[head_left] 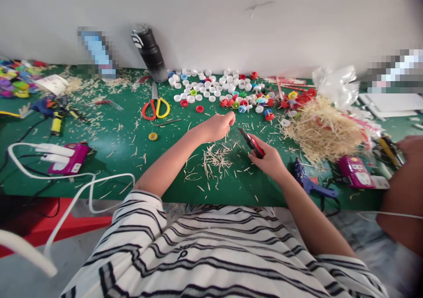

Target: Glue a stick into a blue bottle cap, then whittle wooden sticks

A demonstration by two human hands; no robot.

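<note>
Just in front of the bottle caps (228, 84), my left hand (222, 127) is closed, its fingers pinched together near a red cap; what they hold is too small to make out. My right hand (268, 158) is wrapped round a red and black utility knife (253, 144), whose tip points up and left toward my left hand. Between and below the hands lies a loose pile of thin wood slivers (216, 159) on the green table (178, 181). A large heap of straw-like sticks (325, 130) is to the right of the knife.
Scissors (155, 108), a yellow cap (153, 136) and a black bottle (152, 55) stand or lie to the left. Glue guns (310, 183) and purple power sockets (71, 159) with cables flank both sides. Another person's arm (403, 192) is at the right edge.
</note>
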